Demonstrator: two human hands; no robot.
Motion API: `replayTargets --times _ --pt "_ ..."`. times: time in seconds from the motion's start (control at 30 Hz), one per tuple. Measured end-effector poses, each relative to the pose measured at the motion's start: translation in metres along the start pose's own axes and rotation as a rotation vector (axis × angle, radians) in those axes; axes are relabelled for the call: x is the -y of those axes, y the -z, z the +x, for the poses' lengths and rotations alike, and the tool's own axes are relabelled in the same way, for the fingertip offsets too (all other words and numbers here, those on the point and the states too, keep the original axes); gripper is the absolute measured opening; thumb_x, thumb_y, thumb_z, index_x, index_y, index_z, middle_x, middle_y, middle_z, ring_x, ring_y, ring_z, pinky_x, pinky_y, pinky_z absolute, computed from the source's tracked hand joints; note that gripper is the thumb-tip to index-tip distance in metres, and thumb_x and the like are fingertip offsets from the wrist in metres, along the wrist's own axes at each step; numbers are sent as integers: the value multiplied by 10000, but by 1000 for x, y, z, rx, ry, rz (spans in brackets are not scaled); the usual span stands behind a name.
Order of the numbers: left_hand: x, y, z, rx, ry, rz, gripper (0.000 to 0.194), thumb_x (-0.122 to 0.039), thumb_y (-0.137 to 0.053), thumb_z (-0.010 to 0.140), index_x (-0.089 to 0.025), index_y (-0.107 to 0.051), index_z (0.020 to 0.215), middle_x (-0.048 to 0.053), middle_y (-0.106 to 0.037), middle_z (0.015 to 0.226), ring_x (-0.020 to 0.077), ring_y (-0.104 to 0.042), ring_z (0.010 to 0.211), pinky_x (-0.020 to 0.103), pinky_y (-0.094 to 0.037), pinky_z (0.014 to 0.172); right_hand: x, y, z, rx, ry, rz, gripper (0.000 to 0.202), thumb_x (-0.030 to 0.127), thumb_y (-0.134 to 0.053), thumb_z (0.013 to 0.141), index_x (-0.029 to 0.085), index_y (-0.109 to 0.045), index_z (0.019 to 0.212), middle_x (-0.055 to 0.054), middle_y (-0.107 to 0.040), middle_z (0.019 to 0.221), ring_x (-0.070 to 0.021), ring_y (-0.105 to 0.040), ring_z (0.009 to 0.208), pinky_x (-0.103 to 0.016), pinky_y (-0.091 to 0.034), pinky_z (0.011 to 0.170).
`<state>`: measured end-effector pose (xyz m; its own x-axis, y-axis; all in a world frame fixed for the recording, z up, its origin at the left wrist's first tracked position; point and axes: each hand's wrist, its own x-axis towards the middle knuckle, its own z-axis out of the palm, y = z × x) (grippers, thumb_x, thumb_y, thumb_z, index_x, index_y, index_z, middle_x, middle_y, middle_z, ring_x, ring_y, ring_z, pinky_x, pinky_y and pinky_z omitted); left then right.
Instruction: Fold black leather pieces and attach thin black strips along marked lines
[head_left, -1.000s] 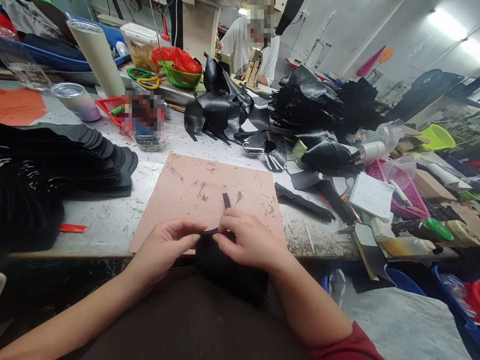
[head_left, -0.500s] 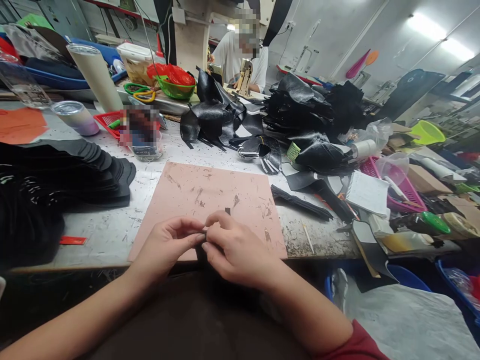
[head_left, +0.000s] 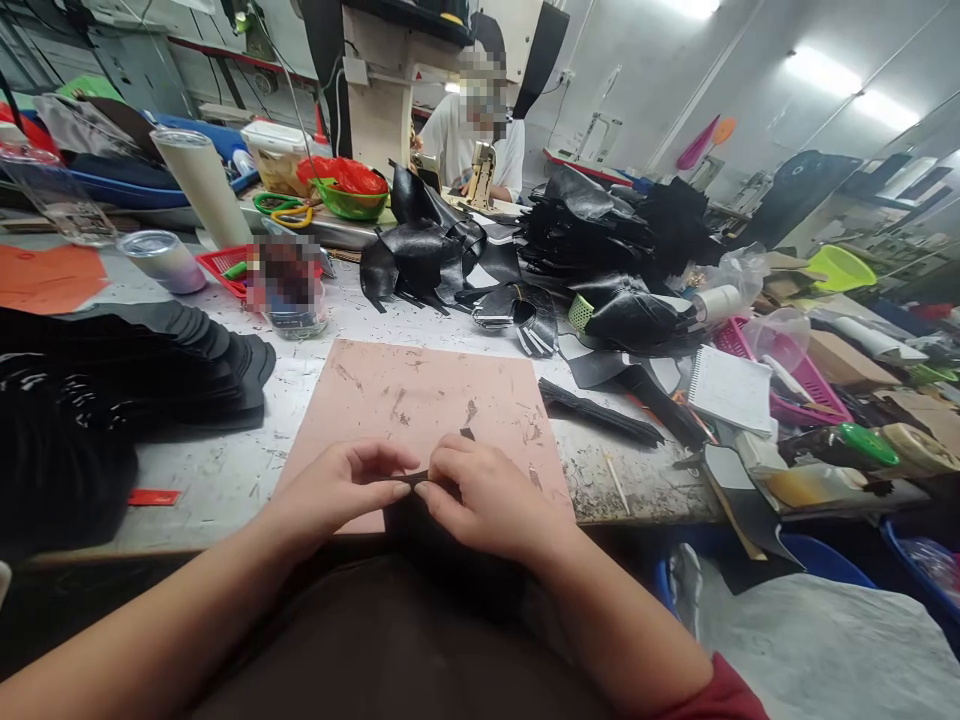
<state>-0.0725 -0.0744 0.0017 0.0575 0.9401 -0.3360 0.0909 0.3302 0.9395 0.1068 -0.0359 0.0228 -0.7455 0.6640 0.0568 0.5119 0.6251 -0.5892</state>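
Observation:
At the near edge of the pink board (head_left: 390,395), my left hand (head_left: 337,490) and my right hand (head_left: 491,500) pinch the top edge of a black leather-like piece (head_left: 412,525). Thumbs and fingertips almost meet along that edge. The rest of the piece hangs below my fingers toward my lap and blends into the dark clothing. A small black tip sticks out above the right fingers; whether it belongs to the same piece I cannot tell.
Black cut pieces are stacked at left (head_left: 187,370). Black leather parts (head_left: 442,250) are heaped at the back. Black strips (head_left: 600,412), a thin white stick (head_left: 616,482) and a notebook (head_left: 729,390) lie right. Behind, a person (head_left: 442,140) sits at a machine.
More of the black piece now shows below my fingers, and the pinched edge has opened out between the hands. The whole view has shifted slightly.

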Motion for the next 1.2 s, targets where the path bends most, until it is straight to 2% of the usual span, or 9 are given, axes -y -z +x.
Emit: replayTargets --times 0.13,0.37,0.5,0.6,0.73,0.87,0.97,1.07,1.2 --pt "-12 11 3 129 -28 247 138 -310 -676 613 -176 -645 603 -9 -607 591 143 -542 599 249 -437 580 2 4 -1 12 39 -79 122 226 -518 809 158 -548 712 -16 -532 773 -112 -479 643 -229 -361 578" --pt "-36 12 1 221 -62 332 107 -278 -638 608 -174 -625 631 -25 -604 565 138 -547 571 229 -438 551 8 21 6 34 118 -135 111 207 -539 783 147 -560 691 -23 -535 757 -120 -483 647 -238 -372 591" --pt "-45 13 1 201 -39 394 88 -269 -625 597 -182 -635 600 -32 -598 528 138 -552 550 215 -440 529 9 28 8 71 136 -170 146 249 -548 804 145 -586 709 -28 -537 760 -120 -477 639 -244 -367 593" --pt "-46 17 0 219 9 412 74 -264 -635 598 -191 -645 595 -34 -607 523 143 -571 550 210 -446 524 5 32 7 135 129 -149 170 293 -567 802 150 -592 714 -20 -547 736 -125 -488 643 -244 -362 584" --pt "-43 21 0 279 52 387 67 -258 -642 618 -200 -671 635 -31 -636 557 148 -596 578 207 -460 549 3 35 6 185 184 -61 135 235 -529 828 153 -586 737 -28 -589 810 -133 -527 733 -241 -388 657" --pt "-42 19 -2 304 83 342 79 -266 -638 627 -210 -683 660 -25 -651 578 157 -613 602 214 -476 572 4 36 7 196 188 -70 163 217 -483 857 159 -590 749 -51 -587 869 -154 -541 798 -271 -403 724" --pt "-41 19 -2 317 81 363 87 -262 -634 628 -211 -689 672 -27 -650 582 158 -613 603 212 -476 574 3 36 9 251 215 -57 176 219 -456 875 163 -584 770 -55 -582 881 -157 -543 803 -279 -410 739" --pt "-39 20 -1 331 47 405 98 -253 -627 632 -218 -702 685 -24 -654 599 153 -603 607 199 -463 568 0 35 10 303 239 -20 174 229 -444 887 167 -577 792 -61 -574 982 -154 -545 852 -278 -406 780" --pt "-40 20 -1 376 58 353 134 -248 -620 638 -225 -721 724 -13 -667 626 155 -597 609 201 -459 576 -1 34 11 278 232 -33 180 209 -448 883 162 -550 742 -37 -574 855 -138 -533 790 -247 -399 715"
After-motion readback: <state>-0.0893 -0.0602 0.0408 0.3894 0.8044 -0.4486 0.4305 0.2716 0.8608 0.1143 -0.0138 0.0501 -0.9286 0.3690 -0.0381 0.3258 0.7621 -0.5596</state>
